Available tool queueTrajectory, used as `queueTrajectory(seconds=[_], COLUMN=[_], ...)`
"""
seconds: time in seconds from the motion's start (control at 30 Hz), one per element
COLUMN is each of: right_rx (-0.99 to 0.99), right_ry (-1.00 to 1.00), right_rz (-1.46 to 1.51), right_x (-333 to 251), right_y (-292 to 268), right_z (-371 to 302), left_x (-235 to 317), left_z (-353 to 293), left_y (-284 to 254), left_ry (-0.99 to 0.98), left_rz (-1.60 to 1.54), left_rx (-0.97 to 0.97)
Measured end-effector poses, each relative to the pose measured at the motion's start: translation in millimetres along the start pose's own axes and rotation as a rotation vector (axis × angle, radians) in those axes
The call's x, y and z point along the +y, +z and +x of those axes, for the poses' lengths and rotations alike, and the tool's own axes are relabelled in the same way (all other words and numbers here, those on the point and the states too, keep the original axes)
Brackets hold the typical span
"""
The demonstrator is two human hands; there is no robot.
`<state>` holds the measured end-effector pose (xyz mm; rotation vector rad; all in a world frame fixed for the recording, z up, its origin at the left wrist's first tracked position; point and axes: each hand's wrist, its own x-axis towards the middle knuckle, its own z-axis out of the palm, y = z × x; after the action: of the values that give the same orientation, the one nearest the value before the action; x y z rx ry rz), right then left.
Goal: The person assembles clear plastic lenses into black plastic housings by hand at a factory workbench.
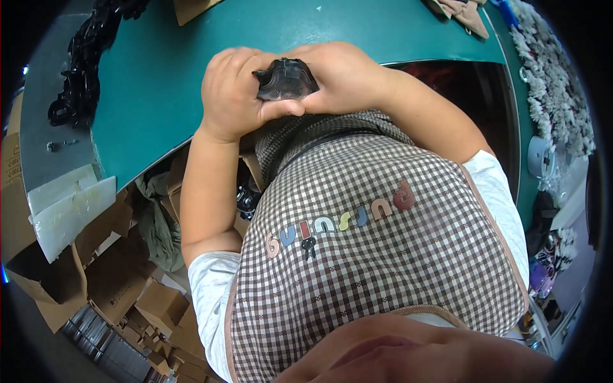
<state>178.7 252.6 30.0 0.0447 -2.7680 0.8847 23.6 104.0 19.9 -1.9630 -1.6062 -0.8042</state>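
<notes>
A small black shiny moulded part [287,80], with ridges on its surface, is held between my two hands just above the near edge of the green table [153,96]. My left hand [231,94] is closed on its left side, the thumb along the lower edge. From the right, my right hand [338,75] grips the same part, its thumb meeting the left thumb underneath. The fingers on the far side are mostly hidden. What exactly the part belongs to, I cannot make out.
Several black plastic parts [80,83] are heaped at the far left. White sheets [73,198] overhang the left table corner. Cardboard boxes [163,303] crowd the floor at lower left. Grey fluffy material [549,70] and a tape roll [539,156] lie at right. Beige fabric [465,14] rests at the back.
</notes>
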Motion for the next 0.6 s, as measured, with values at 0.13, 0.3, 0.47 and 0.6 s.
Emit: queueTrajectory(seconds=[0.13,0.3,0.47,0.6], right_rx=[0.253,0.172,0.106,0.155], right_ry=[-0.247,0.017,0.141,0.107], right_rz=[0.102,0.423,0.918,0.765], right_x=[20,53,63,61], right_y=[2,-2,7,9], right_z=[6,-5,-2,2], left_x=[-10,-15,-14,-16], left_z=[-5,-16,-16,-18], left_y=[15,31,33,34], left_ry=[-0.042,-0.288,-0.279,-0.292], left_rz=[-0.061,-0.370,-0.385,-0.375], left_rx=[0.132,0.407,0.422,0.418])
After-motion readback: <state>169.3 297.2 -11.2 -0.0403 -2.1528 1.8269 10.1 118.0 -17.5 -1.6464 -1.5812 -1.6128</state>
